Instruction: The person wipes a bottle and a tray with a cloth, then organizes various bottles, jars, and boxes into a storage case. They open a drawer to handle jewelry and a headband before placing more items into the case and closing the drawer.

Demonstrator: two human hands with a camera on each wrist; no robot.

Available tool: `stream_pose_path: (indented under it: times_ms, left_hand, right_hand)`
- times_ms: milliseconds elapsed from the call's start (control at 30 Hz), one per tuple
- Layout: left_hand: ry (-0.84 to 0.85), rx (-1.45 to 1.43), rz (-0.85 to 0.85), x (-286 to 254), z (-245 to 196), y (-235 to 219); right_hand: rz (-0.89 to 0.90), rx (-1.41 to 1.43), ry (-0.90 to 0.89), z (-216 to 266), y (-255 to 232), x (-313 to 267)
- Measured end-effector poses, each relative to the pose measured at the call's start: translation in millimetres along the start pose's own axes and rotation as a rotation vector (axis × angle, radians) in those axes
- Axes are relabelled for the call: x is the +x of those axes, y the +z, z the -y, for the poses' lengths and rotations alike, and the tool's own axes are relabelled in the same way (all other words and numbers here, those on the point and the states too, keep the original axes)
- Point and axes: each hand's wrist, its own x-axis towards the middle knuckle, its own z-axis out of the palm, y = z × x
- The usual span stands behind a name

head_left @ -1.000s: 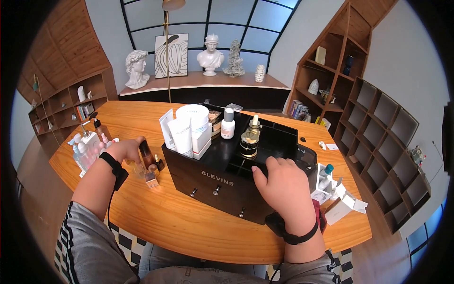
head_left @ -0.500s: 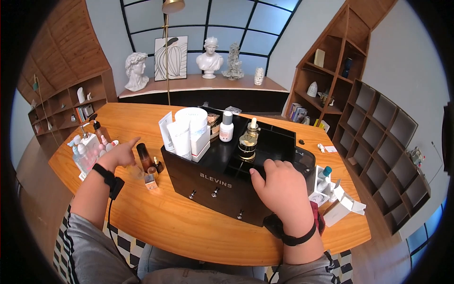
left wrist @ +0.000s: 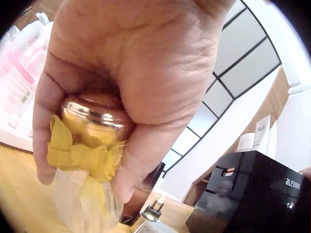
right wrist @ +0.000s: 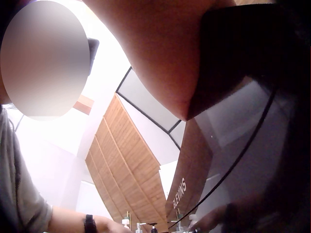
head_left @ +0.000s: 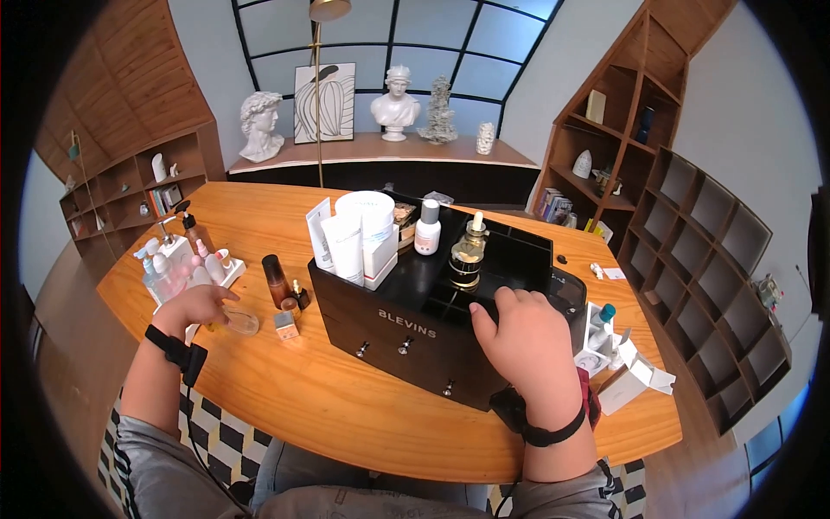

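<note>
My left hand (head_left: 197,310) grips a clear glass perfume bottle (head_left: 245,323) by its top. The left wrist view shows its gold cap (left wrist: 92,115) and a yellow ribbon bow (left wrist: 85,153) between thumb and fingers. The bottle leans over the tabletop, left of a small box (head_left: 285,325), a brown bottle (head_left: 276,282) and a small dropper bottle (head_left: 300,295). My right hand (head_left: 529,342) rests on the front rim of the black BLEVINS organizer (head_left: 406,333), thumb spread, fingertips hidden. In the right wrist view its forearm and the dark organizer front fill much of the frame.
On the organizer stand white tubes (head_left: 344,251), a white jar (head_left: 366,208), a white bottle (head_left: 427,228) and a gold dropper bottle (head_left: 475,232). A tray of pink and white bottles (head_left: 177,268) sits at left. An opened white box (head_left: 631,381) lies at right.
My left hand has drawn back left and toward me with the perfume bottle, away from the brown bottle. My right hand stays on the organizer. The head view has shifted slightly.
</note>
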Motion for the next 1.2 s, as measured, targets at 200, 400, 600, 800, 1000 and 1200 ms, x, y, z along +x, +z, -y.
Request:
stream_pose_path:
  times_ms: [200, 400, 600, 800, 1000, 1200]
  left_hand:
    - [-0.013, -0.030, -0.041, -20.5, -1.8, 8.2]
    - [-0.049, -0.037, -0.548, -26.2, -13.0, 9.5]
    - [0.451, -0.447, -1.028, -52.1, -101.7, -45.0]
    - [0.705, -0.143, -0.791, -107.1, -259.4, -64.2]
    - [0.707, 0.390, -0.455, -80.1, -352.8, -49.6]
    - [0.531, 0.737, -0.312, -34.2, -389.3, -43.9]
  right_hand:
    - [0.010, 0.013, 0.003, 0.4, -1.9, 0.1]
    - [0.001, 0.035, 0.022, 0.4, -1.1, -1.4]
    - [-0.011, 0.026, 0.007, -0.9, 0.7, -1.1]
    - [-0.024, 0.028, -0.003, -2.4, 2.3, -1.5]
    - [-0.034, 0.017, -0.003, -3.0, 4.9, -2.6]
    - [0.021, 0.054, 0.019, -5.0, 4.4, -2.1]
